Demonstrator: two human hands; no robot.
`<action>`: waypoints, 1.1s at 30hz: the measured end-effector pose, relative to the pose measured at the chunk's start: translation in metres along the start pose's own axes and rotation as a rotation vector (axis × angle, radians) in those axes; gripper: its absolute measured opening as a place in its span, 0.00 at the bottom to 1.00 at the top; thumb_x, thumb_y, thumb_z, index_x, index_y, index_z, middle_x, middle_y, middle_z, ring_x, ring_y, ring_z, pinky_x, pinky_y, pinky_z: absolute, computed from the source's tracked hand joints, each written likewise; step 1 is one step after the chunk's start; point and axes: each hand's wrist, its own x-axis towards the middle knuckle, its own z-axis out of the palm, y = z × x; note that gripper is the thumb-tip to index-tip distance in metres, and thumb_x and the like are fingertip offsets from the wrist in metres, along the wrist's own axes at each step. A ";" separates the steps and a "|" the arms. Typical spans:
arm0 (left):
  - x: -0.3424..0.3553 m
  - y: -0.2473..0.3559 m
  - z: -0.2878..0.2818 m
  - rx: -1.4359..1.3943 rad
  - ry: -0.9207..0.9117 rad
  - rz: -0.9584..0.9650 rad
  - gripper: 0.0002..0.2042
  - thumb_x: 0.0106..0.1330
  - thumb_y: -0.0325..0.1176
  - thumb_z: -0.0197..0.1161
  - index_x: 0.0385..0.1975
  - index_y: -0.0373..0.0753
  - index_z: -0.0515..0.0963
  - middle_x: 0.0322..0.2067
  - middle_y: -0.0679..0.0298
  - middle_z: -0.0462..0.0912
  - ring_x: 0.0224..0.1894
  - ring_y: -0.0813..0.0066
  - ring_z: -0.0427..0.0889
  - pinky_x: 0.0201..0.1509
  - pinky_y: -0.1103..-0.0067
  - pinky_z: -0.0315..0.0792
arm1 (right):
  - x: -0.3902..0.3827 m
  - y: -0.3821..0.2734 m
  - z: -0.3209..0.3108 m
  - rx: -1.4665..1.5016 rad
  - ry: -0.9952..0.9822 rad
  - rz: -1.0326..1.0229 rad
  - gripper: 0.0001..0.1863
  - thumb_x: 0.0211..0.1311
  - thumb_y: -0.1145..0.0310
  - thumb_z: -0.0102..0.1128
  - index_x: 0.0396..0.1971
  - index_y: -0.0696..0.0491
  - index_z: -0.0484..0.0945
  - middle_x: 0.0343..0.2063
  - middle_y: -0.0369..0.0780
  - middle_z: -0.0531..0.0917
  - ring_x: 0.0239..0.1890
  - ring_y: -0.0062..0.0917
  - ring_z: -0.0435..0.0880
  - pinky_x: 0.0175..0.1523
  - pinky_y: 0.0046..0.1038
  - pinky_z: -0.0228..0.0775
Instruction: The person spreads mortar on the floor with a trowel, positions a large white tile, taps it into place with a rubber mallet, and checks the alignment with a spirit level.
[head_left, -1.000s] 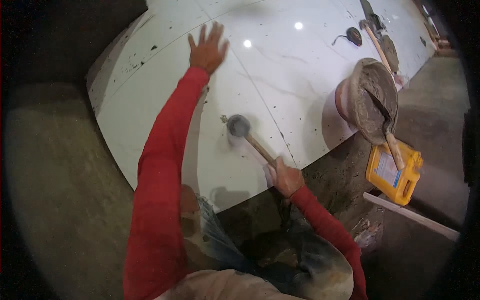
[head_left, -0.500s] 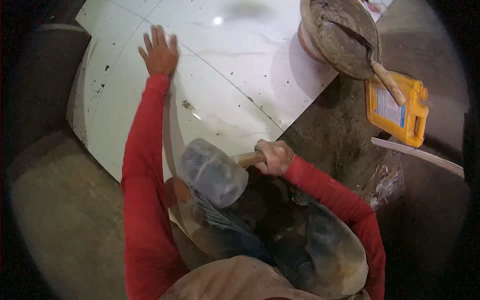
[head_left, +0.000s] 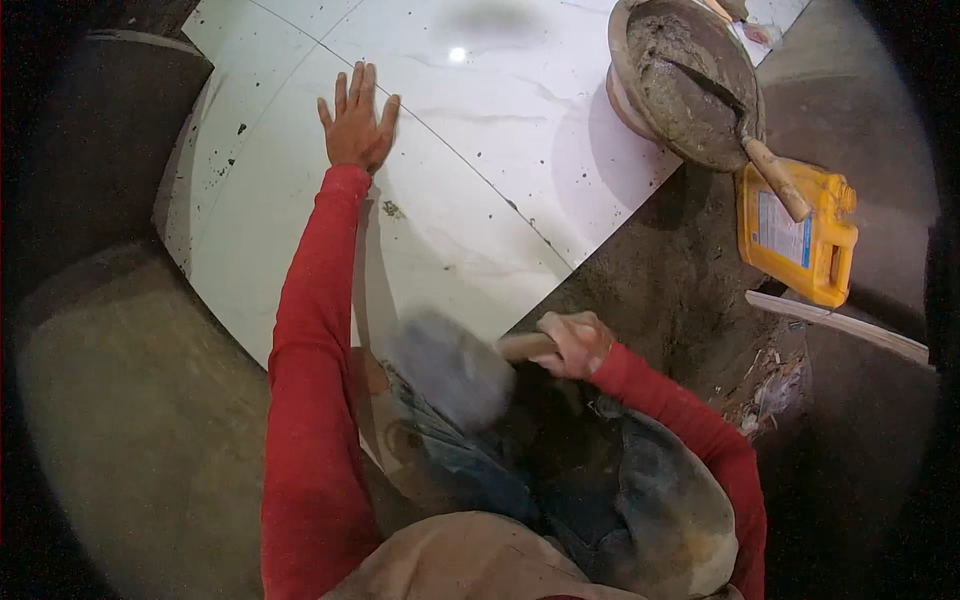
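Left hand (head_left: 359,125) is palm down on the glossy white tiles (head_left: 470,230), fingers spread, with the fingertips right by the dark seam that runs from far left to near right. Right hand (head_left: 577,345) is wrapped tight around the wooden handle of a mallet (head_left: 452,370) – chunky grey head, pretty blurry here. The head is on the left of that hand, up in front of the near edge of the tiles and partly covering the person's jeans (head_left: 675,500). Can't really tell how high it is off the surface.

Over on the far right there's a round basin (head_left: 622,50) of grey mix at the edge of the tiles, with a trowel (head_left: 778,180) in it, blade on the mix and wooden handle poking out over the rim toward the near right. Just below that handle is a yellow jug (head_left: 797,235) with a label, and nearer still a pale strip of wood (head_left: 840,325). Dark crumbs are scattered over the tiles – mostly on the left side and along the seam.
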 end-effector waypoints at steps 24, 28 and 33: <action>-0.100 0.091 -0.042 -0.152 -0.172 0.194 0.35 0.71 0.58 0.49 0.74 0.52 0.53 0.75 0.68 0.52 0.77 0.62 0.46 0.77 0.54 0.36 | -0.051 0.005 -0.019 -0.121 -0.171 0.163 0.18 0.59 0.56 0.67 0.36 0.55 0.73 0.24 0.45 0.82 0.24 0.45 0.83 0.26 0.40 0.75; -0.093 0.105 -0.038 -0.162 -0.164 0.210 0.35 0.70 0.59 0.48 0.74 0.53 0.53 0.75 0.68 0.52 0.77 0.63 0.47 0.78 0.54 0.36 | -0.091 0.059 -0.004 -0.286 -0.327 0.361 0.19 0.56 0.57 0.69 0.36 0.54 0.73 0.24 0.46 0.81 0.25 0.45 0.83 0.27 0.42 0.75; -0.098 0.092 -0.039 -0.125 -0.145 0.188 0.35 0.70 0.59 0.49 0.74 0.53 0.53 0.75 0.68 0.52 0.77 0.63 0.47 0.78 0.55 0.37 | -0.070 0.020 0.005 -0.082 -0.094 0.164 0.18 0.58 0.57 0.68 0.33 0.54 0.70 0.23 0.50 0.80 0.25 0.47 0.83 0.27 0.44 0.74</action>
